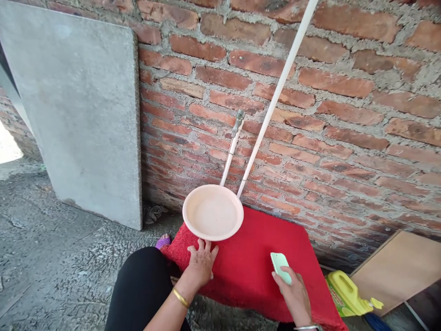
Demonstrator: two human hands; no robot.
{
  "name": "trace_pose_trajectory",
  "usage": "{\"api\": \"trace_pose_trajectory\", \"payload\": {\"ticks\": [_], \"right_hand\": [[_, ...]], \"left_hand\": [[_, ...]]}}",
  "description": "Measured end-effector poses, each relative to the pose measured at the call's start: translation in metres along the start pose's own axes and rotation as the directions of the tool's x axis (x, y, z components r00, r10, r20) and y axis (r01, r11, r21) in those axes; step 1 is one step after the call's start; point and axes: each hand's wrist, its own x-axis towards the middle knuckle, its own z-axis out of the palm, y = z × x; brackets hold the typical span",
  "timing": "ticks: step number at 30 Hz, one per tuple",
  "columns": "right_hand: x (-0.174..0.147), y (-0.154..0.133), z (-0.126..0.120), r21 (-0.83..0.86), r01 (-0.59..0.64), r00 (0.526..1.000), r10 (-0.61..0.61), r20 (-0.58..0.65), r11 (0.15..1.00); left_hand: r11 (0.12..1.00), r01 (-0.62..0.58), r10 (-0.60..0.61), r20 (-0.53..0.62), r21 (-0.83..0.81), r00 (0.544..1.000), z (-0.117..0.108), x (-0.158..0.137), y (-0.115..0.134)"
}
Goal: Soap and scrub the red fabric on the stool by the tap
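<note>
A pale pink basin [212, 214] stood at the far left corner of a surface [265, 234] draped in red cloth, close against a rough brick wall [330, 115]. The person sat before it in black trousers [138, 285]. Their left hand [200, 263], a gold bangle [181, 298] on its wrist, was spread wide — palm down, the fingertips right at the basin's near rim, though from where I stood I couldn't tell whether they touched it.

The right hand [292, 289] pinched a mint-green oblong piece [281, 266] between thumb and fingers, holding it over the right half of the red cloth, well apart from the basin. The piece had rounded corners and a small dark hole near its far end.

Behind the basin rose a short pipe topped by a grey tap [238, 123], and beside it a long white pipe [279, 92] slanted up the bricks. To the left a grey slab [82, 115] leaned on the wall above a wet, dark floor [76, 266]. On the right a yellow jug [349, 294] lay tilted — just beside a tan board [399, 271].
</note>
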Motion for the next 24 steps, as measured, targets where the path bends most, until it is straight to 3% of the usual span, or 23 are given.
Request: {"api": "trace_pose_trajectory", "payload": {"ticks": [4, 8, 11, 15, 20, 24], "right_hand": [[-0.018, -0.032, 0.018, 0.059, 0.127, 0.991, -0.129, 0.029, 0.990], [-0.045, -0.085, 0.051, 0.066, 0.341, 0.926, -0.347, 0.146, 0.938], [-0.052, -0.101, 0.062, 0.035, 0.409, 0.891, -0.407, 0.200, 0.912], [-0.034, -0.069, 0.049, 0.025, 0.326, 0.933, -0.326, 0.153, 0.945], [-0.009, -0.013, 0.016, 0.011, 0.079, 0.996, -0.079, 0.042, 0.997], [-0.021, -0.017, 0.016, 0.030, 0.078, 0.996, -0.079, 0.043, 0.997]], "left_hand": [[1.000, 0.000, 0.000, -0.028, 0.003, 1.000, 0.005, 0.000, -0.002], [1.000, -0.010, 0.010, -0.028, 0.030, 1.000, 0.008, 0.000, -0.003], [0.999, -0.005, 0.006, -0.032, 0.032, 0.999, 0.008, 0.001, -0.002], [1.000, -0.010, 0.010, -0.030, 0.012, 0.999, 0.007, 0.002, 0.000], [1.000, 0.002, -0.002, -0.006, 0.007, 1.000, 0.003, 0.000, 0.001], [1.000, -0.002, 0.002, -0.024, 0.015, 1.000, 0.000, -0.002, 0.000]]}}
